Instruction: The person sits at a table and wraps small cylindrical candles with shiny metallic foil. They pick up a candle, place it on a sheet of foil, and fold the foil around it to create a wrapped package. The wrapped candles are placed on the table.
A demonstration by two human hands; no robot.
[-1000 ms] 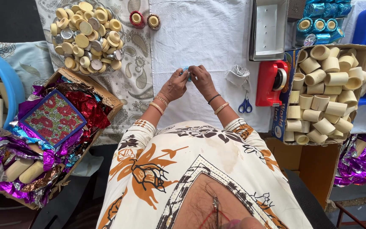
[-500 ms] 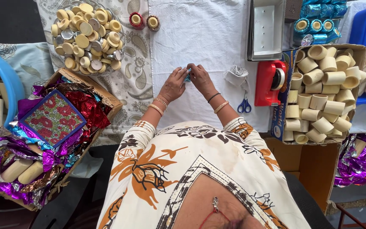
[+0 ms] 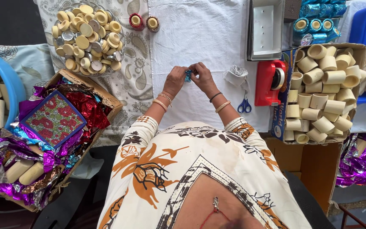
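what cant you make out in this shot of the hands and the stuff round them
- Small blue piece, head view: mostly covered by the fingers of the left hand and right hand; its shape is unclear.
- Blue tub, head view: cut off by the left edge.
- Purple foil, head view: runs off the right edge.
- Scissors, head view: blades hidden under crumpled white wrap.

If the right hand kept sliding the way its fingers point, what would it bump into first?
The right hand points left toward the left hand, so it would probably meet the small blue foil piece pinched between them first, then the left hand's fingers.
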